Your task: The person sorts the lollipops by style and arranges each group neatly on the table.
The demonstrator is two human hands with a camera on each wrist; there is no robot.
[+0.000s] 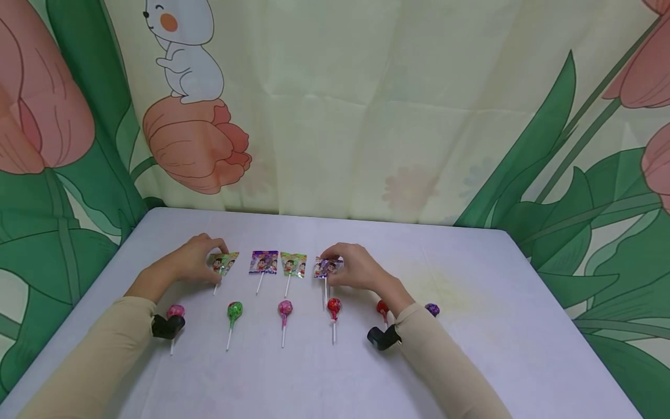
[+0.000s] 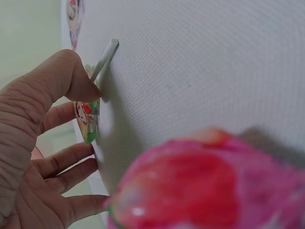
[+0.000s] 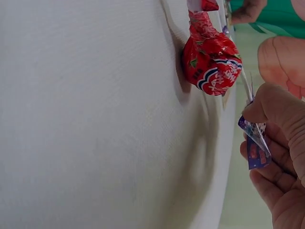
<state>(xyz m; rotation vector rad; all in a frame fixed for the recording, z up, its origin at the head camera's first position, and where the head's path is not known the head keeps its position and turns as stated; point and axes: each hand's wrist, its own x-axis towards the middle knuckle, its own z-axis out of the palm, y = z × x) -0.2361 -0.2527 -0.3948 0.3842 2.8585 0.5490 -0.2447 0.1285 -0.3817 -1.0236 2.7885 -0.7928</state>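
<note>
At the left of the back row, my left hand [image 1: 192,262] pinches a flat lollipop in a green wrapper [image 1: 225,263] between thumb and fingers; the left wrist view shows its white stick [image 2: 105,59] close over the cloth. My right hand [image 1: 361,267] pinches a flat lollipop in a purple wrapper [image 1: 325,266] at the right end of that row. In the right wrist view this purple wrapper [image 3: 257,145] is partly covered by the thumb. Between the hands lie another purple-wrapped lollipop [image 1: 264,262] and another green-wrapped one [image 1: 293,265], sticks toward me.
A front row of round lollipops crosses the white-covered table [image 1: 251,384]: pink [image 1: 176,311], green [image 1: 235,311], pink [image 1: 285,308], red [image 1: 334,306], red [image 1: 382,306] and purple [image 1: 432,309]. My forearms pass over the row's ends. A printed curtain [image 1: 335,116] hangs behind the table.
</note>
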